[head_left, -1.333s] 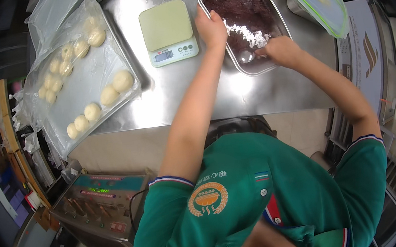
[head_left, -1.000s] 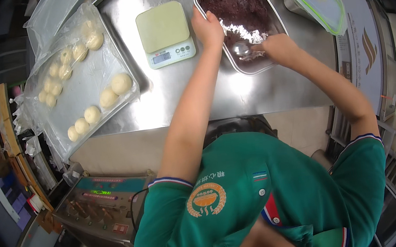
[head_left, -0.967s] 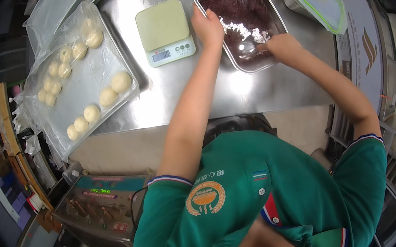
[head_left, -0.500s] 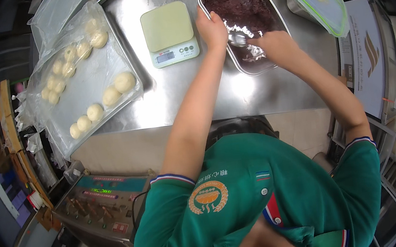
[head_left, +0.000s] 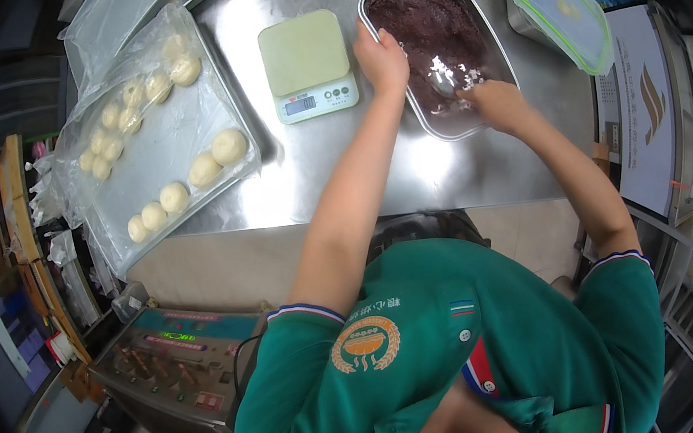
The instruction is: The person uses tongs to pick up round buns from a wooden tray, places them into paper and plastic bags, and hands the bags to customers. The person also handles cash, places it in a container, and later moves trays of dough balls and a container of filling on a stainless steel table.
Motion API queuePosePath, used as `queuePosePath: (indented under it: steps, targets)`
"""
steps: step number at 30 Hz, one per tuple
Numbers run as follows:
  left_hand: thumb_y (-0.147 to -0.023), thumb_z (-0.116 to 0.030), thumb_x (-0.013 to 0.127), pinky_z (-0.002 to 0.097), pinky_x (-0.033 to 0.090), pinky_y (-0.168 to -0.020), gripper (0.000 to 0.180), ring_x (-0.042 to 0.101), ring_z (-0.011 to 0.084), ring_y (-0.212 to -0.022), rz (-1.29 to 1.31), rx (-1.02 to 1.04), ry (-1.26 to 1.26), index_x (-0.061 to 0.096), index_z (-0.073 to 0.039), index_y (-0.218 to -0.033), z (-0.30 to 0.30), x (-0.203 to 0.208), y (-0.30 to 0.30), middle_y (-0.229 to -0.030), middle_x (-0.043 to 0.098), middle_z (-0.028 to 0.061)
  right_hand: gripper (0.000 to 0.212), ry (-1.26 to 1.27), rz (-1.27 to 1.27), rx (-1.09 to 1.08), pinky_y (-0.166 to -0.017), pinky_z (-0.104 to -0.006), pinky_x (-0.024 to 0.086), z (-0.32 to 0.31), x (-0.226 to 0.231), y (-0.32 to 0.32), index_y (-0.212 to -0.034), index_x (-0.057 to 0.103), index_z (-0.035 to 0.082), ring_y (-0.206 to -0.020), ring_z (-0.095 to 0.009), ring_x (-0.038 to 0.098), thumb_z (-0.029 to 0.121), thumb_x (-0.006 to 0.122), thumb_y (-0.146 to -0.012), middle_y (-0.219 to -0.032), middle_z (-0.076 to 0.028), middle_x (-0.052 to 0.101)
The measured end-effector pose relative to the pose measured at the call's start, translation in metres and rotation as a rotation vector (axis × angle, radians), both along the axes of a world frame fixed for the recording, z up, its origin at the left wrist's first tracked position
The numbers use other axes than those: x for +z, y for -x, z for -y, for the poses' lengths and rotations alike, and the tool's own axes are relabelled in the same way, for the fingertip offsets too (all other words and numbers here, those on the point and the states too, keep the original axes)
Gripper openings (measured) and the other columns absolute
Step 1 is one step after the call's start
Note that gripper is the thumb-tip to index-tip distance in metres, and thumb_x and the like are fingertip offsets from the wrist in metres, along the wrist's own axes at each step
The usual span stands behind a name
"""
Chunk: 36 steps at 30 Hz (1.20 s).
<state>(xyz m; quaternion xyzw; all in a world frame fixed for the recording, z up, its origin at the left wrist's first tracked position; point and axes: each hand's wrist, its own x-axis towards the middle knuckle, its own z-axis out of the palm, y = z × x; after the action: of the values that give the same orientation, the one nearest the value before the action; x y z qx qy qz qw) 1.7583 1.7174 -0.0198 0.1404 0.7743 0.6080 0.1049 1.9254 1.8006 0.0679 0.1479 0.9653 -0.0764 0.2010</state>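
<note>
A rectangular metal container (head_left: 506,53) with rounded corners holds dark purple-brown paste (head_left: 427,23), with small white bits or glints on it near the front end. My left hand (head_left: 384,58) grips the container's left rim, fingers over the edge. Closed around a spoon's handle, my right hand (head_left: 498,105) is over the front right part of the container. The spoon's shiny bowl (head_left: 444,81) is down at the paste near the white bits; whether any paste sits in it I cannot tell.
Left of the container stands a kitchen scale (head_left: 308,67). Farther left, a tray (head_left: 161,165) holds several pale dough balls (head_left: 204,169), partly under clear plastic. Green-rimmed lidded boxes (head_left: 555,9) stand at the right. The steel table's front edge (head_left: 364,216) runs before me.
My right hand and the spoon have moved from beside my left hand at the left rim rightward, lower into the container. My left hand still grips the rim. The whole view has shifted slightly.
</note>
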Motion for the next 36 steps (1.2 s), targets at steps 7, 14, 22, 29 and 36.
queuePosePath:
  steps: [7, 14, 22, 29, 36]
  targets:
    - [-0.088, -0.006, 0.055, 0.0477, 0.046, -0.087, 0.046, 0.058, 0.0431, -0.097, -0.064, 0.013, -0.051, 0.048, 0.003, -0.132, -0.003, 0.001, 0.004, -0.104, 0.06, 0.0269, 0.023, 0.09, -0.049, 0.108, -0.074, -0.0438, 0.054, 0.011, 0.014, 0.003, -0.097, 0.073, 0.01, -0.082, -0.033, 0.068, 0.007, 0.056, -0.081, -0.082, -0.015, 0.069]
    - [-0.087, -0.005, 0.054, 0.0472, 0.047, -0.083, 0.043, 0.059, 0.043, -0.094, -0.067, 0.009, -0.057, 0.05, 0.004, -0.128, 0.0, 0.003, 0.001, -0.102, 0.061, 0.0262, 0.028, -0.062, -0.115, 0.221, -0.068, -0.0419, 0.054, 0.008, 0.034, 0.031, -0.104, 0.071, 0.016, -0.079, -0.031, 0.068, 0.008, 0.058, -0.081, -0.082, -0.012, 0.069]
    - [-0.086, -0.004, 0.054, 0.0484, 0.045, -0.087, 0.046, 0.057, 0.0437, -0.099, -0.039, -0.032, -0.093, 0.049, 0.004, -0.131, 0.001, 0.009, 0.004, -0.107, 0.059, 0.0281, 0.019, -0.029, -0.124, 0.257, -0.072, -0.0429, 0.054, 0.006, 0.008, 0.0, -0.089, 0.072, 0.009, -0.082, -0.033, 0.069, 0.01, 0.054, -0.083, -0.086, -0.016, 0.07]
    - [-0.086, -0.004, 0.054, 0.0483, 0.047, -0.084, 0.046, 0.059, 0.0426, -0.095, -0.027, 0.008, -0.044, 0.049, 0.004, -0.13, -0.003, 0.001, 0.004, -0.103, 0.061, 0.0254, 0.025, -0.002, 0.149, 0.213, -0.076, -0.0439, 0.054, -0.002, 0.045, 0.036, -0.096, 0.074, 0.013, -0.088, -0.032, 0.068, 0.006, 0.053, -0.083, -0.09, -0.016, 0.07]
    - [-0.087, -0.007, 0.054, 0.0483, 0.045, -0.088, 0.049, 0.057, 0.0431, -0.1, -0.071, 0.007, -0.005, 0.046, 0.002, -0.135, -0.001, -0.002, 0.003, -0.106, 0.059, 0.027, 0.028, 0.045, 0.013, 0.161, -0.074, -0.0464, 0.053, -0.007, 0.03, 0.039, -0.104, 0.074, 0.015, -0.083, -0.034, 0.068, 0.008, 0.057, -0.082, -0.085, -0.016, 0.069]
